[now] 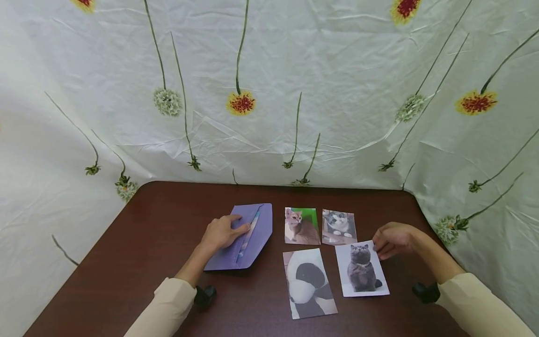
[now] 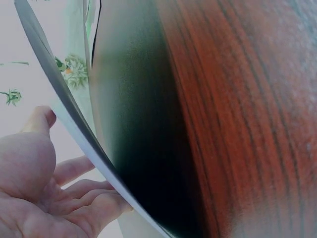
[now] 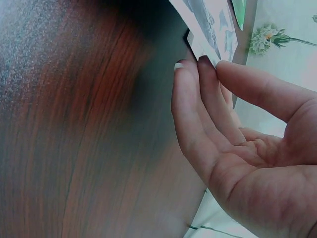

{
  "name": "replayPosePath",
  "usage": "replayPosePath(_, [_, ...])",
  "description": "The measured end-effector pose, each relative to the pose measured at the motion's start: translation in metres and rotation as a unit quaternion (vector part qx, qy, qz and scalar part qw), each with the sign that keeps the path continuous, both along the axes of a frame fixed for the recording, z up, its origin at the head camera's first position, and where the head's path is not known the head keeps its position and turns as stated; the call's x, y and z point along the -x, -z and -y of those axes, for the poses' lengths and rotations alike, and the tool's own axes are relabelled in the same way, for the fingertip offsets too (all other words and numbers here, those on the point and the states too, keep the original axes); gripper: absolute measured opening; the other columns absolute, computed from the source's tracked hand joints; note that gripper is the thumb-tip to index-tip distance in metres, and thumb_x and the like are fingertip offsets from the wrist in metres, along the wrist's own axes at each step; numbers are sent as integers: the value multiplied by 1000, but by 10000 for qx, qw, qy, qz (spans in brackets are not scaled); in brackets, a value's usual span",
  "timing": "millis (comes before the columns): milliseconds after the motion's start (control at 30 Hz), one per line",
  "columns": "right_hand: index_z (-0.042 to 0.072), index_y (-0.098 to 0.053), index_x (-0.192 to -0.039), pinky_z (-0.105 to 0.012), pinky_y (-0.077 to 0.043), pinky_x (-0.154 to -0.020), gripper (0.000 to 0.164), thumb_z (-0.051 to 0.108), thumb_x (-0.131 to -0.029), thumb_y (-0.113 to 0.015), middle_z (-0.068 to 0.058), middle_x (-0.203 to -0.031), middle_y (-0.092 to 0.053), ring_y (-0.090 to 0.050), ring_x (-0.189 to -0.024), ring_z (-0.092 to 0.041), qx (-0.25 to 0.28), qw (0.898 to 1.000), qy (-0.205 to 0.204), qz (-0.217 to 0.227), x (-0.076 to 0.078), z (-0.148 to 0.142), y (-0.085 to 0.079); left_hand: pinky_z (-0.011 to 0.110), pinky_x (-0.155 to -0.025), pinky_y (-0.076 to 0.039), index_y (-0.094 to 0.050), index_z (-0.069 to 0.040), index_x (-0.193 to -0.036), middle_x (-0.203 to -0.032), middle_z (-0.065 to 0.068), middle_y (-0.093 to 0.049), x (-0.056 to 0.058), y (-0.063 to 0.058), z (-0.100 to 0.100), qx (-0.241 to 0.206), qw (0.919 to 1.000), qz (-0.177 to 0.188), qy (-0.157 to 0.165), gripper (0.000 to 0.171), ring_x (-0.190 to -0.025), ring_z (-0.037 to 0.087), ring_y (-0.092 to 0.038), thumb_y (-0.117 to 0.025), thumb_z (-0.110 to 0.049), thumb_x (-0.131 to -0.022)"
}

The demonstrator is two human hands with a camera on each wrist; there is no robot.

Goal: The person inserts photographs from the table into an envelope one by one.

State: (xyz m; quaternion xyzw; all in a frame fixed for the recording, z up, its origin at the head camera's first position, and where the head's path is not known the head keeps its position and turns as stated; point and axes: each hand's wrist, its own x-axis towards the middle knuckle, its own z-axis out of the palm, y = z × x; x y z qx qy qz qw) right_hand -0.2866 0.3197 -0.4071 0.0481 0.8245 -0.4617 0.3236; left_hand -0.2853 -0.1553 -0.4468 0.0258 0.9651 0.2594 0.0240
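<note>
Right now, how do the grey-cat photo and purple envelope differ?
The purple envelope is larger than the grey-cat photo. The right hand pinches the photo's corner; the left hand rests on the envelope. The envelope is plain purple; the photo is grey on white. Each has one hand on it.

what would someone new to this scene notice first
Probably the purple envelope on the dark table, left of centre, with the left hand resting on it. Next, the grey cat photo at right, its upper right corner pinched by the right hand. Behind hangs a white flowered cloth.
</note>
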Motion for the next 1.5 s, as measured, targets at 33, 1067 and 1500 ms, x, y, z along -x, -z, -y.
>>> replayPosePath(33, [-2,-59,-94,-34,-60,-73,9,-2,-86,-63,-8,-81,-63,-65,-73,-19,21,10000,-20,-12,0,0,-1,58,-104,-45,-60,-7,-142,-142,24,-58,0,0,0,0,10000,-7,4,59,-132,46,-54,-62,-46,-98])
replayPosePath(1067, [2,-60,-103,-38,-62,-77,11,6,-93,-59,-9,-95,-67,-69,-81,-21,382,9992,-20,103,9,16,-23,58,-104,-46,-60,-7,-141,-141,24,-59,1,0,-1,9,10000,-6,9,58,-132,45,-54,-62,-46,-98])
replayPosePath(1500, [-2,-57,-111,-36,-62,-73,18,6,-95,-57,-11,-92,-68,-70,-74,-18,557,9984,-19,17,14,41,-29,59,-105,-44,-60,-7,-142,-142,23,-59,0,-1,-1,-72,10000,28,-37,59,-133,46,-53,-62,-47,-97])
